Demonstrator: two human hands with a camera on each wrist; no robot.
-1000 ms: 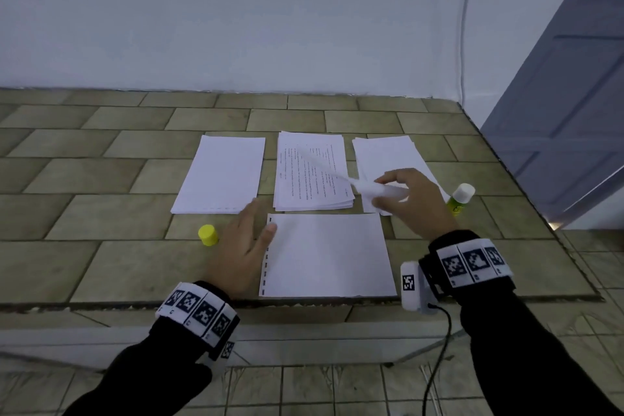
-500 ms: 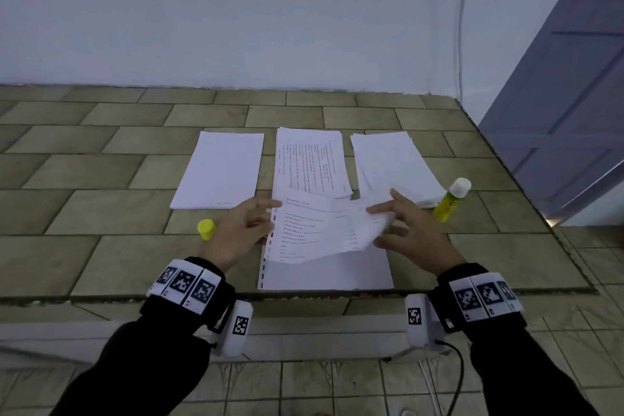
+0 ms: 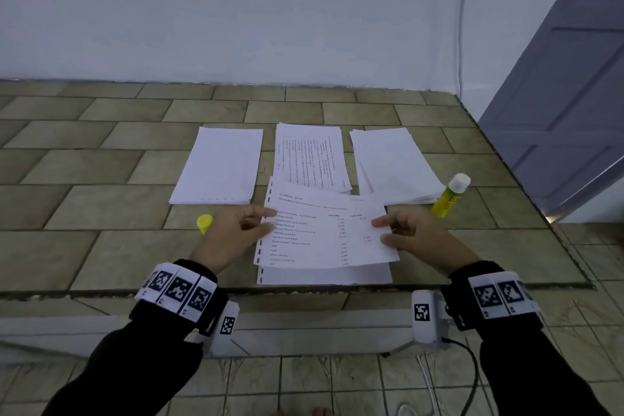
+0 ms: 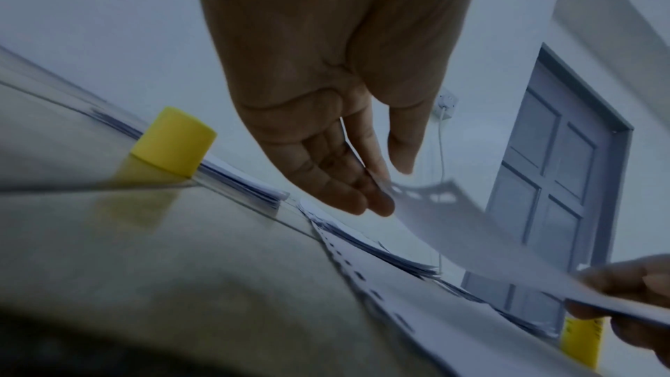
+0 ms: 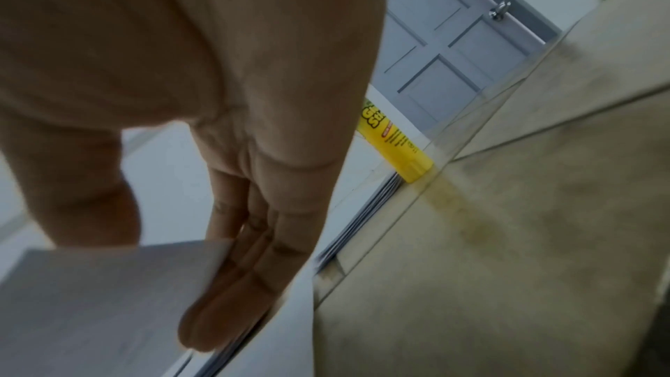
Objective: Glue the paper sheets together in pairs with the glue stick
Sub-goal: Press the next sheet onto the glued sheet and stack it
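Both hands hold printed sheet flat over blank sheet, likely to line up edges. Left hand pinches its 9 o'clock edge, right hand its 3 o'clock edge. Glue stick stands uncapped at 2 o'clock, ready; cap at 9 o'clock.

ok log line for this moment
both hands: left hand, right hand | hold: printed sheet | above: blank sheet | glue stick: standing, uncapped
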